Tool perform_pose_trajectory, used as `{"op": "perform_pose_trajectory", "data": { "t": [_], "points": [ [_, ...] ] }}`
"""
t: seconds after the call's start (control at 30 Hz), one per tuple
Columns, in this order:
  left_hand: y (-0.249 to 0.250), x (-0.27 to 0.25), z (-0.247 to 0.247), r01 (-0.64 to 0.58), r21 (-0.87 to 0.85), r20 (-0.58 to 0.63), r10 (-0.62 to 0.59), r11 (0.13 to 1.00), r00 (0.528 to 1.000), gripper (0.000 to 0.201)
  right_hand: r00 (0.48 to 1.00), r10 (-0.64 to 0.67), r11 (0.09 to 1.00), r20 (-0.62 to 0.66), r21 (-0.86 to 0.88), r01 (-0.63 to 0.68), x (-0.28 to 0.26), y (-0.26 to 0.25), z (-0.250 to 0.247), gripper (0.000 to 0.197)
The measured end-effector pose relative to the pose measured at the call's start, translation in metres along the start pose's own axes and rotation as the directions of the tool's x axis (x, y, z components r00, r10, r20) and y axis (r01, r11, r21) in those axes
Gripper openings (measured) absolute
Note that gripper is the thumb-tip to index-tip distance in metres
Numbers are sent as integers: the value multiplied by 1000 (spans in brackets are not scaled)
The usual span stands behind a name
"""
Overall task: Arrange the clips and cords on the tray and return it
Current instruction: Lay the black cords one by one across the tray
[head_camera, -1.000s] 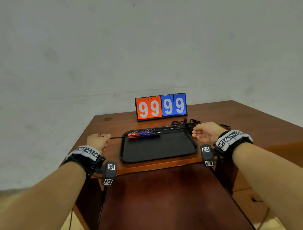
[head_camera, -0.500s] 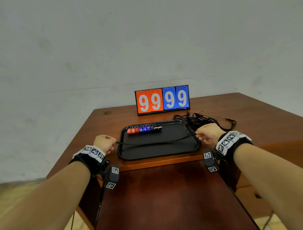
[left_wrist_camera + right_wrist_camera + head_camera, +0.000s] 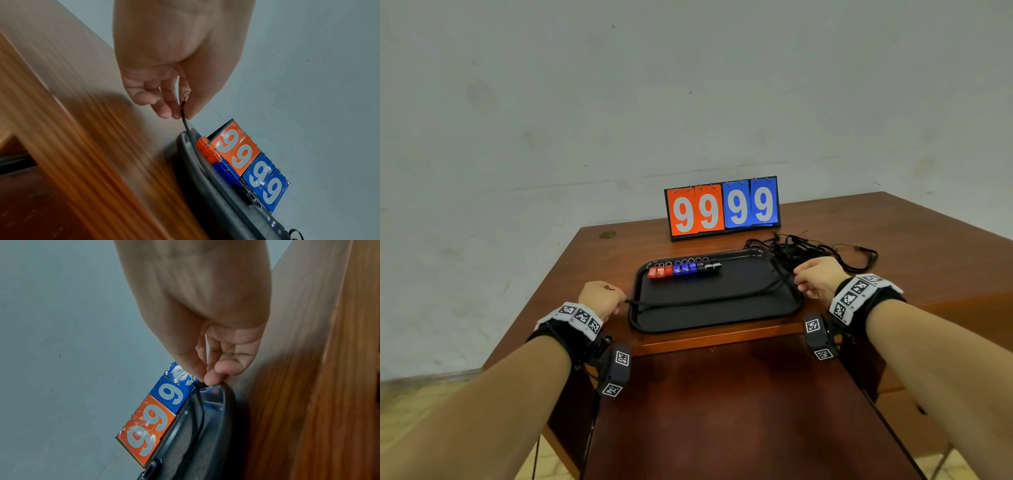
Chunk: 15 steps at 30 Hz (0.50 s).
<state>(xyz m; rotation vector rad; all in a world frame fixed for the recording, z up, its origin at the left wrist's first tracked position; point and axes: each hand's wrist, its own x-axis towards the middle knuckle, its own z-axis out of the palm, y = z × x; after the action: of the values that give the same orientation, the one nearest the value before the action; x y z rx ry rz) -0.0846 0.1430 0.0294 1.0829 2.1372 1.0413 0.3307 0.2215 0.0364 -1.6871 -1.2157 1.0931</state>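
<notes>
From the head view, the black cord (image 3: 709, 298) that was stretched taut near the far rim a second ago now sags across the middle of the tray (image 3: 722, 323), drooping onto its floor. The left hand (image 3: 601, 298) sits just off the tray's left edge on the table (image 3: 619, 253), the right hand (image 3: 816, 281) just off the right edge, each with an end of the cord. Along the far rim the clips (image 3: 683, 268) stand in a neat row, red, then blue, then black. Behind the right hand a tangle of cords (image 3: 808, 248) waits on the table beside the scoreboard (image 3: 722, 207), so this looks like the first cord going down, with plenty left to lay.

Left wrist view: the grip is a pinch, thumb and fingertips (image 3: 174, 112) clamped on the cord's end (image 3: 184, 112), the strand running down over the tray's rim (image 3: 183, 146).

Right wrist view: the same story, thumb and forefinger (image 3: 211, 377) pressed together on the other end right above the rim (image 3: 228, 395), the cord (image 3: 200, 412) trailing into the tray. Both ends low, so I judge release is close.
</notes>
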Motion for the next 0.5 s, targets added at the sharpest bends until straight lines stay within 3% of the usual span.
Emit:
{"op": "perform_pose_trajectory", "data": {
  "t": [0.13,0.27,0.37,0.5],
  "points": [
    [5,-6,-2,-64,55,-30,66,996,997,5,1000,-4,1000,-19,-10,4,0,0,-3,22],
    [21,-20,-4,-101,270,-86,129,958,988,12,1000,-10,1000,-23,-5,9,-2,-2,-8,18],
    [42,-32,0,-136,392,-72,177,910,982,26,999,-31,999,-26,-27,30,-5,-4,-16,19],
    [75,-46,27,-261,427,-20,298,866,954,18,997,-70,993,-34,-99,67,-10,-5,-36,20]
  ]
}}
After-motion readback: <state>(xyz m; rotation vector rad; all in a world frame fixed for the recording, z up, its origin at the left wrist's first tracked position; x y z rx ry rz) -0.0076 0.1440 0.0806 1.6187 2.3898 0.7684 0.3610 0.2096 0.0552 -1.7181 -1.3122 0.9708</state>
